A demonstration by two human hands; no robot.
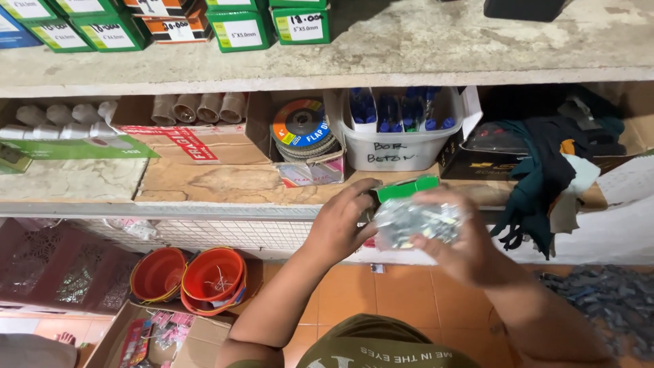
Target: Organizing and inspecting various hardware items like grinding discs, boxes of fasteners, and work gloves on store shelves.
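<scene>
Right hand (453, 249) curled under a clear bag of small metal parts (414, 221), likely screws, blurred so can't be sure; fingers closed on it from 5 o'clock. Left hand (338, 225) at 9 o'clock of the bag, fingers closed on a small green box (407, 187) that sits at 12 o'clock of the bag, touching it. Both held up in front of the middle shelf (204, 184). On that shelf at 12 o'clock: white plastic tub (398, 150) with blue-capped items. At 11 o'clock of the hands: stack of flap discs (303, 129), then a cardboard box (184, 140) with tubes. At 2 o'clock: dark cloths (545, 170) hanging over the shelf edge. At 8 o'clock, down on the floor: two orange buckets (194, 276). Top shelf at 11 o'clock: green boxes (238, 27) in a row.
</scene>
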